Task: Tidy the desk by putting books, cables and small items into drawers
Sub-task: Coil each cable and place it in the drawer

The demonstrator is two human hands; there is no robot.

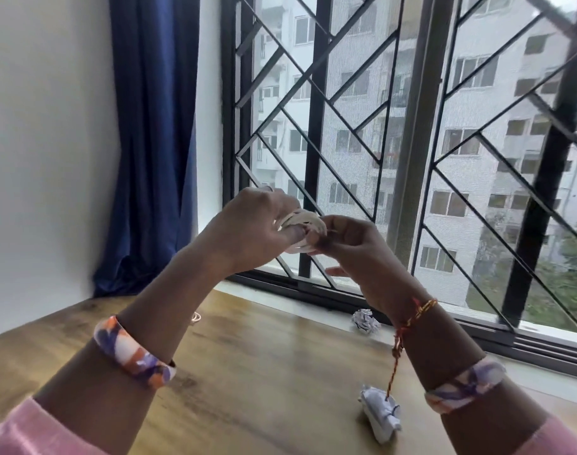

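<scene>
Hands raised above the wooden surface (264, 372), in front of the barred window (412, 142). Left hand (251, 224) has a white cable coil (301, 221) looped round its fingers; right hand (349, 247) pinches the coil's free end, touching the left. Crumpled paper ball (380, 417) lies on the surface below the right forearm; second paper ball (366, 320) sits nearer the window sill. Small cable piece (196, 317) shows just behind the left forearm, partly hidden. Blue curtain (152, 142) hangs left of the window.
</scene>
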